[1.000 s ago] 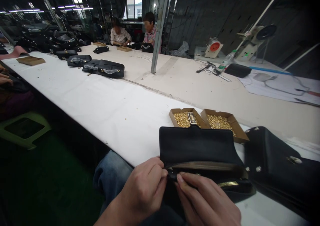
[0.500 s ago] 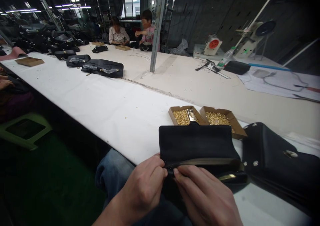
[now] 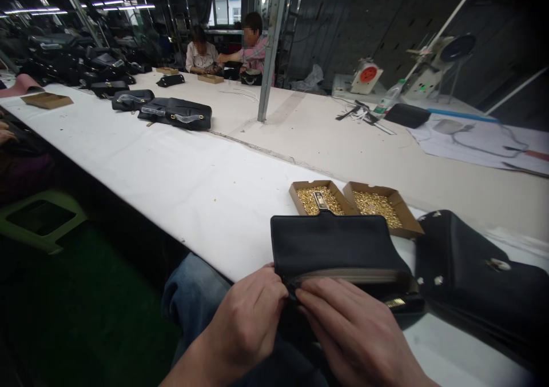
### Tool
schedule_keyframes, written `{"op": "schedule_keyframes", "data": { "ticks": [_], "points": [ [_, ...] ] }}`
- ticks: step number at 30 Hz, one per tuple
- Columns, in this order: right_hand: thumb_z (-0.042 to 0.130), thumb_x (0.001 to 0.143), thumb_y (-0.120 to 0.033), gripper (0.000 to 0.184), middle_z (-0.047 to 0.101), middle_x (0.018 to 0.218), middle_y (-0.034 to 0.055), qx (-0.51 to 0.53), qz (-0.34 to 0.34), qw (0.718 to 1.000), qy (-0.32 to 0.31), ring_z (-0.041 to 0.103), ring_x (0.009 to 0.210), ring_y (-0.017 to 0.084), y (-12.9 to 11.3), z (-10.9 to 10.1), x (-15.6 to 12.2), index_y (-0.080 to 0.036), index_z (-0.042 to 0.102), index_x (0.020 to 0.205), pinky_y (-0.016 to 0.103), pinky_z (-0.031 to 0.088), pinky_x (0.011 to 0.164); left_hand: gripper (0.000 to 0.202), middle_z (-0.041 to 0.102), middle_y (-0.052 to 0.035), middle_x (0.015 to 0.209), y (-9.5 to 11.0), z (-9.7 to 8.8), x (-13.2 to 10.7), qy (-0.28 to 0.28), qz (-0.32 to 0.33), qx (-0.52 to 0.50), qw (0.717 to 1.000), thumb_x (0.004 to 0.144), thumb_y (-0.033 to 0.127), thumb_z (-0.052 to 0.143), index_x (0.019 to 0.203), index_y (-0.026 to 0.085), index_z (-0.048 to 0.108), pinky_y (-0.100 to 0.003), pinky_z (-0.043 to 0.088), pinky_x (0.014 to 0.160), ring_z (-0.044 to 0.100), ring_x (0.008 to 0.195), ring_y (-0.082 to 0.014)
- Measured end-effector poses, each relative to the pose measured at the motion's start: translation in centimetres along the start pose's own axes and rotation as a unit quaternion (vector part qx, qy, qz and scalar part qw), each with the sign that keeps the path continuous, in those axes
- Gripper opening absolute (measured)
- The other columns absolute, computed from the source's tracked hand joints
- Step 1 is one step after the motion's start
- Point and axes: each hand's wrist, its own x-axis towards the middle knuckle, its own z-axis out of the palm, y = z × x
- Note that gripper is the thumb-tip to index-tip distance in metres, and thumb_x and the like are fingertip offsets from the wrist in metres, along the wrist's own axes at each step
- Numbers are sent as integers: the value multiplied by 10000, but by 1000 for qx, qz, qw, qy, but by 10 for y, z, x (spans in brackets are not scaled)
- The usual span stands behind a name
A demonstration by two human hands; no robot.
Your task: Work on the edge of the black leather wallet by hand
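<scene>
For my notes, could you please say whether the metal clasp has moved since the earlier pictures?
Yes, the metal clasp has shifted slightly left against the left box of gold pieces.

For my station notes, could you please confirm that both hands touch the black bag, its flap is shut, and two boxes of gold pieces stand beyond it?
Not quite: the head view shows the flap raised open. Otherwise yes: the left hand and right hand touch the black bag, with two boxes of gold pieces beyond it.
</scene>
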Motion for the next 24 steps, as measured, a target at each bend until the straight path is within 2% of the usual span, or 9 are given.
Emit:
{"op": "schedule_keyframes", "data": {
  "ticks": [3,6,12,15,20,24],
  "points": [
    [532,1084,45,348,774,1144,113,7,2,1000,-9,723,959,241,0,-1,-1,-127,759,1284,384,571,796,378,728,-166,1082,-3,-2,0,-17,25,32,999,1083,-20,546,1437,23,671,-459,727,1023,721,1034,-269],
    [543,1087,45,335,770,1114,107,18,8,1000,-7,714,949,237,-1,0,-1,-131,769,1261,384,572,801,345,693,-168,1052,-6,-3,1,-39,52,55,996,1051,-35,550,1351,25,711,-460,735,909,665,982,-261],
    [625,1107,25,238,789,1119,82,15,16,1000,22,723,950,210,-3,2,-1,-135,775,1200,368,590,856,247,704,-181,1007,-5,-5,6,-41,75,72,994,1020,-42,560,1190,-1,734,-545,741,1045,669,984,-262],
    [636,1111,15,219,795,1149,88,19,15,999,24,739,975,210,-2,2,-3,-133,771,1198,370,598,881,245,717,-182,1003,-4,-5,6,-40,93,84,991,1013,-25,571,1182,0,746,-560,741,1043,689,972,-264],
    [644,1124,-6,216,792,1181,89,41,28,999,8,753,985,203,2,3,-8,-140,769,1238,363,623,902,241,734,-158,986,-5,-4,4,-39,88,105,990,1008,9,562,1149,32,756,-538,753,1009,709,901,-240],
    [646,1109,26,212,790,1190,83,58,31,998,18,748,1014,198,1,4,-7,-139,767,1161,350,622,952,257,751,-143,989,-5,-3,2,-31,75,110,991,1014,15,560,1174,52,758,-500,759,981,726,854,-214]
  ]
}}
